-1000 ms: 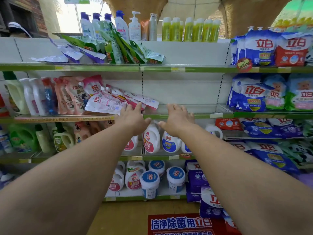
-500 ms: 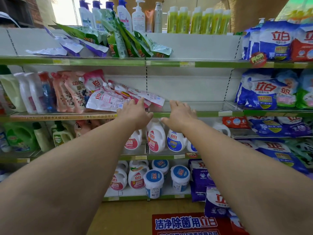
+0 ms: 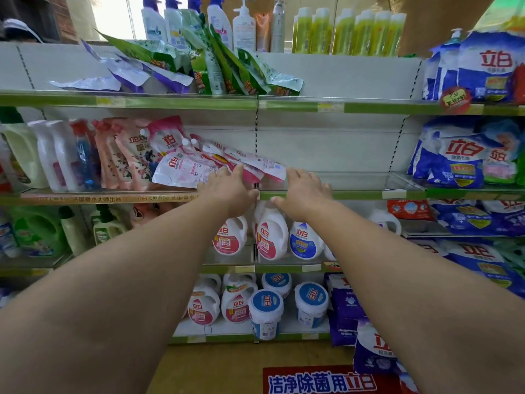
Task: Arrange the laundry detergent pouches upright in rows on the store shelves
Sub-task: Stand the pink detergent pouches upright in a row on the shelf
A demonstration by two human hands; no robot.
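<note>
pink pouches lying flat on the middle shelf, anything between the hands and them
Nothing visible. The left hand already reaches the toppled pink pouches, and the right hand is at the end of the pile. The shelf to their right is bare.

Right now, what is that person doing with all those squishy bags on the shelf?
A person is tidying laundry detergent pouches on a store shelf. Both hands reach the middle shelf: the left hand touches the heap of fallen pink and white pouches, and the right hand is by the edge of the flattest pouch. Neither grips one yet. The pouches lie toppled, not in upright rows.
</note>
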